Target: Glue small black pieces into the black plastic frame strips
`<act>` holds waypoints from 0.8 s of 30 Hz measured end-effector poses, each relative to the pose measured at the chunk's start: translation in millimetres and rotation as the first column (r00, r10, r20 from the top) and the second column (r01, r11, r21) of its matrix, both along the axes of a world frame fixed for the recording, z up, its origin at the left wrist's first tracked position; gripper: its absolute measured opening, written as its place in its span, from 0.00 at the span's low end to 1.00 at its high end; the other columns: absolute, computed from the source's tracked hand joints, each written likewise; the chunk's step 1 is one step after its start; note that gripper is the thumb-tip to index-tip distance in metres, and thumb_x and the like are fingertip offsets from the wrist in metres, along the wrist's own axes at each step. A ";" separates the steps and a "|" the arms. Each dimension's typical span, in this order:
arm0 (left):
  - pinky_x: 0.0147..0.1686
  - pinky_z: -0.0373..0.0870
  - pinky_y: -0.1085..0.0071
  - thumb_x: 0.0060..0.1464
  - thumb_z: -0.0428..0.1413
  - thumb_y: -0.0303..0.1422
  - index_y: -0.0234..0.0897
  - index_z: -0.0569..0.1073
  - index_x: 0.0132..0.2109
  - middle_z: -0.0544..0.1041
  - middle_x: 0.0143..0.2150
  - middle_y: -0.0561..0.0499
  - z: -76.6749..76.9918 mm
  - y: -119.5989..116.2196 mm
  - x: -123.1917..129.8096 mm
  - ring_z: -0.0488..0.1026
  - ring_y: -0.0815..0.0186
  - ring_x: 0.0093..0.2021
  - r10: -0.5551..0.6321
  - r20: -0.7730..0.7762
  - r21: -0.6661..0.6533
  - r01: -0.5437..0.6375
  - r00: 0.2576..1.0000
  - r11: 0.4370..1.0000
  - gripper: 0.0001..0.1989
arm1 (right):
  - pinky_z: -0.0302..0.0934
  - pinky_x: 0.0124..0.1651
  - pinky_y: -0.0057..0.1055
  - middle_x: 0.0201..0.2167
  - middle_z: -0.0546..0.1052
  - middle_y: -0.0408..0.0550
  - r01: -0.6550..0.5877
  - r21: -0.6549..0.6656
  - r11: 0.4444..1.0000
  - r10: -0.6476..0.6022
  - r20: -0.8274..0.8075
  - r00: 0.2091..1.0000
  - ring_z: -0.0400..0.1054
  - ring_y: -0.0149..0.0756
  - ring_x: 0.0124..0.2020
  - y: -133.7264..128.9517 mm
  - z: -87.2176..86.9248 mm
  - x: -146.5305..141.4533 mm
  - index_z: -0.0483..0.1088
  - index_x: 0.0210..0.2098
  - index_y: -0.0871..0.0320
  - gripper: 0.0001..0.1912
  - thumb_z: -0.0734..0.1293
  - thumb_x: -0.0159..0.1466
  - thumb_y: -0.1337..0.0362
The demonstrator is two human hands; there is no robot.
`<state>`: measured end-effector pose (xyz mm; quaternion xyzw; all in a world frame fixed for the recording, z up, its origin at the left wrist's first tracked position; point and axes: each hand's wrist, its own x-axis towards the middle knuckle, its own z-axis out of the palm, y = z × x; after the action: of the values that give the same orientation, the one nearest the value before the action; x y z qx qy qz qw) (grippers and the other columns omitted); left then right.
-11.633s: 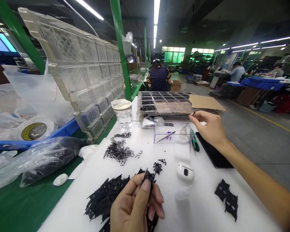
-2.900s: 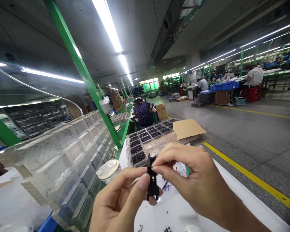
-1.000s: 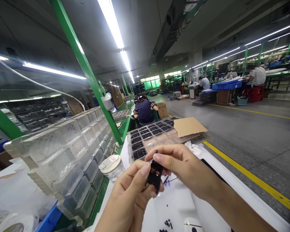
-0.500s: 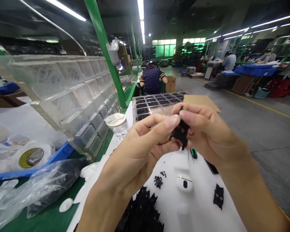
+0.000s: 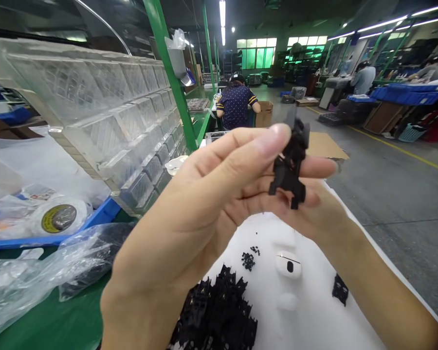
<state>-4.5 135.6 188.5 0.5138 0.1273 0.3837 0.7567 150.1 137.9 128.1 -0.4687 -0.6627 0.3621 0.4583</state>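
Higher than the white case [image 5: 289, 267], pinches a black part [image 5: 289, 170] in the left hand [image 5: 200, 204], apparently for close viewing; cannot tell grip of right hand [image 5: 326, 206], partly hidden behind.

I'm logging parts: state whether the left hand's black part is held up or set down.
Held up: the left hand pinches the black part, thumb against it, clear of the white tabletop.

A head-worn camera faces forward and down, near the worktable [image 5: 316, 316].
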 end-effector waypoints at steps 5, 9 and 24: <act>0.37 0.73 0.82 0.68 0.48 0.32 0.35 0.81 0.26 0.83 0.29 0.54 27.7 -17.1 -1.9 0.78 0.76 0.29 0.229 -0.255 -0.107 -0.263 0.939 0.959 0.25 | 0.59 0.29 0.28 0.26 0.81 0.50 -0.237 -0.270 0.933 0.358 0.651 0.669 0.73 0.36 0.27 10.7 -56.4 -21.4 0.80 0.28 0.61 0.07 0.68 0.57 0.74; 0.28 0.70 0.82 0.67 0.48 0.31 0.40 0.74 0.14 0.79 0.21 0.56 46.3 -26.4 5.4 0.74 0.76 0.23 0.335 -0.363 -0.087 -0.389 0.870 0.917 0.31 | 0.56 0.31 0.32 0.30 0.81 0.61 -0.138 -0.279 0.950 0.308 0.779 0.546 0.74 0.44 0.31 20.9 -91.3 -32.2 0.79 0.31 0.67 0.11 0.64 0.54 0.78; 0.24 0.75 0.78 0.63 0.53 0.28 0.39 0.78 0.23 0.81 0.24 0.54 54.7 -28.0 -2.9 0.80 0.68 0.25 0.325 -0.393 -0.080 -0.384 0.860 0.920 0.20 | 0.55 0.27 0.28 0.27 0.81 0.57 -0.120 -0.366 0.923 0.374 0.781 0.499 0.73 0.40 0.28 24.7 -93.4 -29.0 0.79 0.32 0.67 0.08 0.69 0.53 0.71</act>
<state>-7.4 107.6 243.2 0.4843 0.3902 0.4011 0.6726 121.1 162.6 34.7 -0.5395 -0.8062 0.2394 -0.0399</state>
